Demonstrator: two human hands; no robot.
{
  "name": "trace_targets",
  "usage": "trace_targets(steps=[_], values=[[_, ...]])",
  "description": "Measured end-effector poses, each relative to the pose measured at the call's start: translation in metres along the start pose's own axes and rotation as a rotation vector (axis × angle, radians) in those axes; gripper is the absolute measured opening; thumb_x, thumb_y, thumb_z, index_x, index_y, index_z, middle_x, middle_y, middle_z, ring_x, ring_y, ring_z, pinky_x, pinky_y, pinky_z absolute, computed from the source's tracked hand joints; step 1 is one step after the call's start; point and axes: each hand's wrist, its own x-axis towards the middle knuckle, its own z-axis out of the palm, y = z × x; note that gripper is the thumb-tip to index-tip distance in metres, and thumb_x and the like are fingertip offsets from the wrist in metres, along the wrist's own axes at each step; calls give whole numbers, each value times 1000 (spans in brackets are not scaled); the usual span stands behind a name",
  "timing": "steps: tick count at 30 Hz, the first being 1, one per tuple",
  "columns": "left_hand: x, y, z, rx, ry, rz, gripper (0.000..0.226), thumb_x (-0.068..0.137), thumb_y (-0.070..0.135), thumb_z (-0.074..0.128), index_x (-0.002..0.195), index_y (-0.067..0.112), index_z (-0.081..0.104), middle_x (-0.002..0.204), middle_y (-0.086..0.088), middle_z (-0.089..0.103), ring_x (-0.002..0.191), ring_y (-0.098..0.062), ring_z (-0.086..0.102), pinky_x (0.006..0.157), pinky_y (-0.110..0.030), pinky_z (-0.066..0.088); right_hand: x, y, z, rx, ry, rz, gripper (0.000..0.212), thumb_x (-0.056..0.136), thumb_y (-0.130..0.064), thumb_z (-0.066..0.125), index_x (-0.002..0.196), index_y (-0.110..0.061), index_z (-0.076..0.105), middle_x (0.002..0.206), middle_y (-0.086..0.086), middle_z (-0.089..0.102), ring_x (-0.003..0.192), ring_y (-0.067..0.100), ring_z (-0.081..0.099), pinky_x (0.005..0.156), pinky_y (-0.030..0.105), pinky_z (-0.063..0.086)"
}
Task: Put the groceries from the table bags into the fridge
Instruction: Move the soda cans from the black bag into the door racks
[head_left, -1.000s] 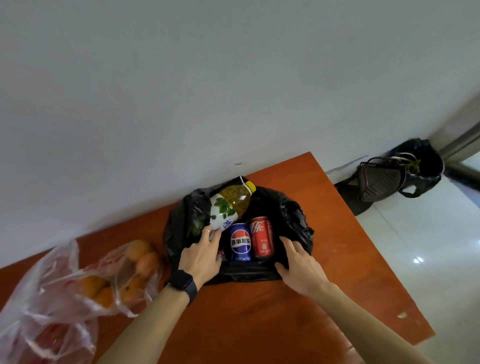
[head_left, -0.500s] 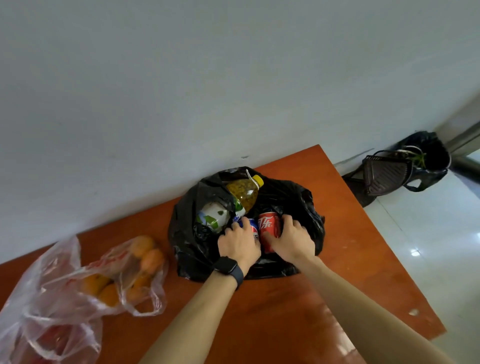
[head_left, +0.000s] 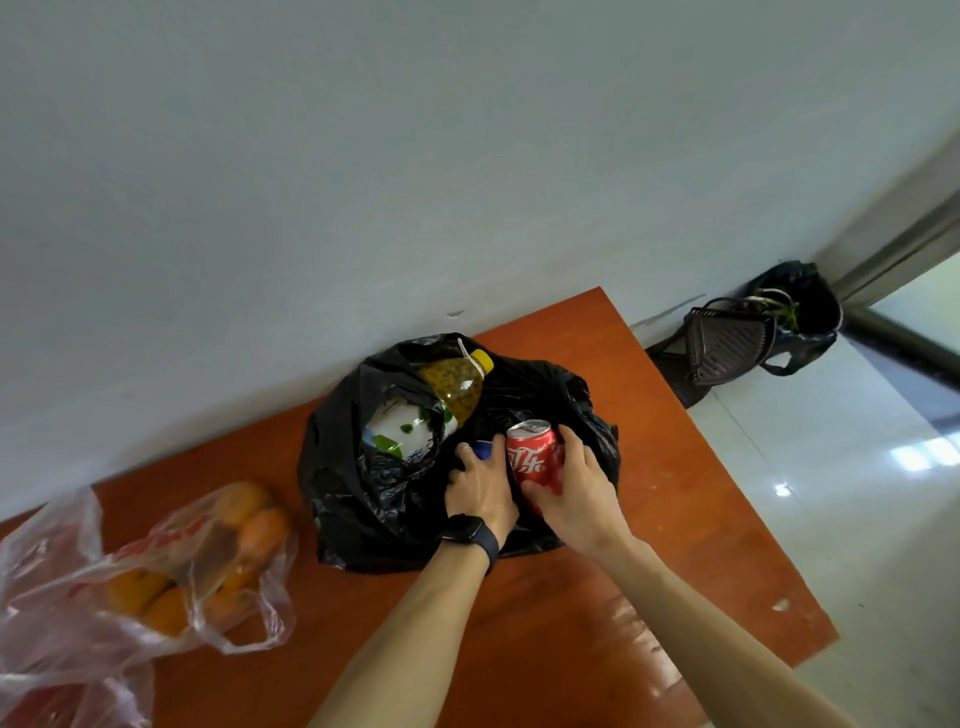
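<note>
Gripping the red can (head_left: 535, 452) with the right hand (head_left: 576, 488), thumb across the near side, fingers curled round the far side, silver top facing up, right in the mouth of the black bag (head_left: 374, 499). Close alongside, curling the left hand (head_left: 480, 486) down over a blue can (head_left: 483, 448), knuckles up. Reaching in with both forearms from the lower edge of the frame, meeting at centre; dark watch (head_left: 470, 532) strapped on the left wrist.

Hard to see much of that blue can: only a sliver between the fingers, the rest buried under hand and black plastic. Also in the bag, up and left of the hands, a bottle (head_left: 452, 387) with a yellow cap, lying tilted, lower half and label partly wrapped in folds. At lower left, cut off by the frame edge, a clear bag (head_left: 78, 597) with oranges (head_left: 254, 525) showing through; something red at the very corner, too blurred to name.

Underneath it all, an orange-brown table (head_left: 701, 545), pushed against a pale grey wall (head_left: 415, 156). To the right, glossy pale floor (head_left: 857, 519) with glare spots; at upper right, against the wall, a dark basket (head_left: 727, 343) and another black sack (head_left: 810, 312) with green stalks poking out.
</note>
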Motion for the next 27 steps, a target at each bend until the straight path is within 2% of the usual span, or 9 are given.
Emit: trace_targets(steps=[2, 4, 9, 11, 14, 17, 19, 23, 27], values=[[-3, 6, 4, 8, 17, 23, 63, 92, 19, 60, 143, 29, 26, 142, -22, 36, 115, -41, 56, 83, -43, 53, -15, 6, -11, 46, 44, -21, 90, 90, -34, 71, 158, -19, 14, 152, 1, 35, 137, 22, 41, 105, 31, 42], [-5, 7, 6, 30, 29, 42, 61, 91, 21, 61, 140, 27, 25, 135, -20, 43, 115, -40, 55, 84, -42, 51, -29, 13, -21, 103, 74, -25, 88, 90, -34, 71, 158, -21, 16, 148, -5, 35, 132, 15, 43, 101, 23, 43], [-16, -1, -3, -129, 141, 113, 70, 86, 23, 73, 134, 27, 23, 135, -15, 42, 110, -36, 60, 71, -41, 55, -62, 30, -41, 322, 98, 50, 86, 85, -32, 77, 154, -26, 26, 137, -13, 40, 116, 0, 52, 90, 16, 49], [-23, -4, -7, -249, 197, 175, 85, 82, 20, 78, 141, 30, 19, 138, -14, 41, 113, -34, 59, 75, -42, 58, -74, 36, -45, 356, 94, 58, 85, 84, -33, 78, 153, -24, 28, 138, -11, 42, 114, -4, 51, 89, 13, 46], [-36, 0, -19, -424, 260, 246, 97, 77, 20, 85, 149, 28, 21, 144, -9, 41, 122, -27, 55, 90, -37, 55, -93, 47, -51, 405, 90, 87, 88, 84, -33, 78, 153, -18, 24, 140, -8, 45, 114, 2, 53, 91, 18, 49], [-50, 10, -29, -454, 273, 333, 86, 76, 29, 86, 144, 27, 34, 143, 0, 38, 121, -23, 56, 92, -34, 53, -113, 55, -55, 471, 86, 109, 87, 85, -29, 77, 151, -19, 21, 131, -13, 49, 104, -5, 56, 77, 9, 50], [-61, 20, -34, -448, 264, 414, 79, 75, 32, 86, 139, 29, 41, 139, 4, 38, 116, -21, 58, 90, -31, 54, -129, 62, -58, 509, 120, 119, 83, 85, -27, 77, 148, -23, 22, 129, -14, 50, 103, -7, 56, 75, 7, 49], [-90, 56, -39, -443, 206, 584, 75, 71, 34, 89, 133, 32, 47, 134, 7, 41, 112, -14, 56, 90, -24, 49, -167, 78, -73, 563, 293, 160, 83, 82, -26, 81, 142, -33, 24, 125, -19, 48, 108, 3, 56, 77, 9, 50], [-126, 110, -27, -407, 117, 754, 73, 71, 39, 88, 131, 38, 47, 132, 11, 41, 109, -7, 51, 91, -20, 45, -223, 110, -103, 581, 430, 159, 96, 80, -23, 82, 153, -32, 20, 139, -12, 46, 121, 9, 53, 100, 30, 52]])
